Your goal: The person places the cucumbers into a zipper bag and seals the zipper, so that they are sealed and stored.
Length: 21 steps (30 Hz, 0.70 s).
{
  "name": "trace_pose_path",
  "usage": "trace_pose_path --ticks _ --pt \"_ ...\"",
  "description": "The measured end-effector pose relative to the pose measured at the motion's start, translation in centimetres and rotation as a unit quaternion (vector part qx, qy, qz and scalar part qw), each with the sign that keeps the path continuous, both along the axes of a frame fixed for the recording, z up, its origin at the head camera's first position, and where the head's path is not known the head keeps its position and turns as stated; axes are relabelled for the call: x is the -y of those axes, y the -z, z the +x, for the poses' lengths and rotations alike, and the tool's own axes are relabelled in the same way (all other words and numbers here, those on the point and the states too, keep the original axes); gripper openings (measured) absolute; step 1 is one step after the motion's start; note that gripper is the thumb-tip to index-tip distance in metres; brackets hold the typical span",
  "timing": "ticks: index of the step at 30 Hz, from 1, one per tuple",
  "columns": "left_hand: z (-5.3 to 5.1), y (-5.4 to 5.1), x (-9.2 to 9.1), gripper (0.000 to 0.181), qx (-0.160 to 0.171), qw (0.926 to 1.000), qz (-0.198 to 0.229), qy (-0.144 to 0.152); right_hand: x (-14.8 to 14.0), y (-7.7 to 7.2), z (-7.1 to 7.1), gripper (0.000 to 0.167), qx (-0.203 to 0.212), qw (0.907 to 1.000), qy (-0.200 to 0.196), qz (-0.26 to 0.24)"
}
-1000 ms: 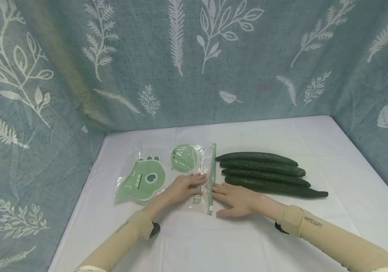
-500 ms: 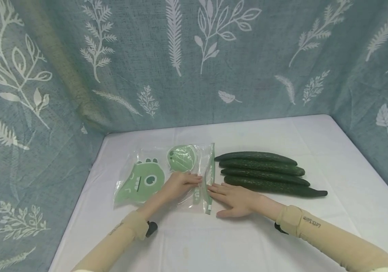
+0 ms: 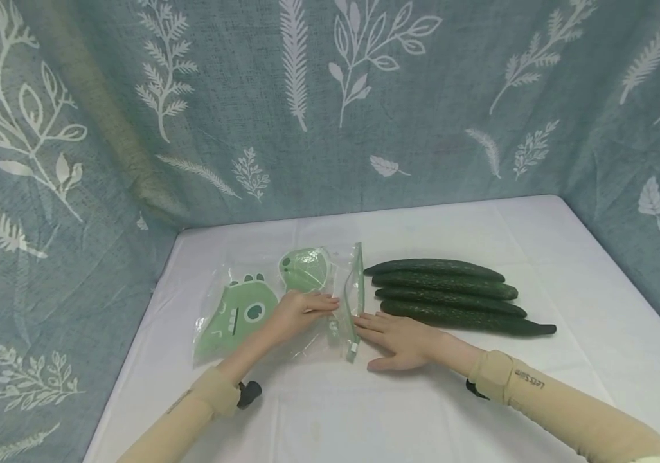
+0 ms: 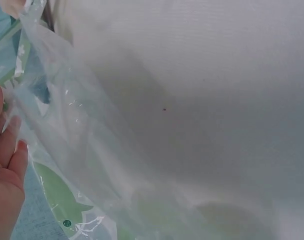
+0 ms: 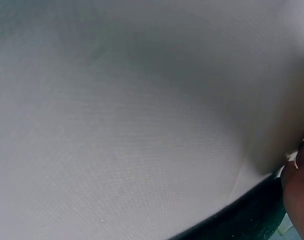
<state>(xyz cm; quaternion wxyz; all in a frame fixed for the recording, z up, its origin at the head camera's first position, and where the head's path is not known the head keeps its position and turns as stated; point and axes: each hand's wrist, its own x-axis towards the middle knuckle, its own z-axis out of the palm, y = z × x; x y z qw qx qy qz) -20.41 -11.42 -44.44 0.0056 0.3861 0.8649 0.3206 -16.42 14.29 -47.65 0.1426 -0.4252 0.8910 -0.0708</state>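
A clear zip bag [image 3: 338, 273] printed with green cartoon monsters [image 3: 243, 315] lies flat, its green zip edge [image 3: 358, 283] toward the right. My left hand [image 3: 301, 315] is over the bag near that edge, pinching the upper film; in the left wrist view, the film [image 4: 57, 85] rises in a fold at the fingers [image 4: 6, 140]. My right hand [image 3: 401, 341] lies palm down, fingers fairly straight, with the fingertips touching the zip edge. Beside it, several long dark green cucumbers [image 3: 445, 294] lie side by side. The right wrist view shows part of one cucumber [image 5: 251, 212].
A white cloth [image 3: 330, 418] covers the table. Blue-green curtains [image 3: 451, 128] with white leaf prints stand behind and at both sides. The cucumbers lie right of the bag, close to its zip edge.
My left hand has drawn back to the left, its thumb now hidden under the fingers. The bag shifted slightly left, and its zip edge has parted into two lines. My right hand stayed nearly still.
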Motion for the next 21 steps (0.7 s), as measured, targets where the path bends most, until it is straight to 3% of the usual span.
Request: trace_pose_path --ticks 12,21 --pt "0.5 -0.7 0.6 0.018 0.048 0.9981 0.038 0.000 0.0 0.1 0.1 0.074 0.017 0.9998 0.005 -0.008" --pt "-0.2 -0.8 1.1 0.017 0.137 0.9882 0.067 -0.020 0.0 0.1 0.0 0.074 0.016 0.9997 0.007 -0.016"
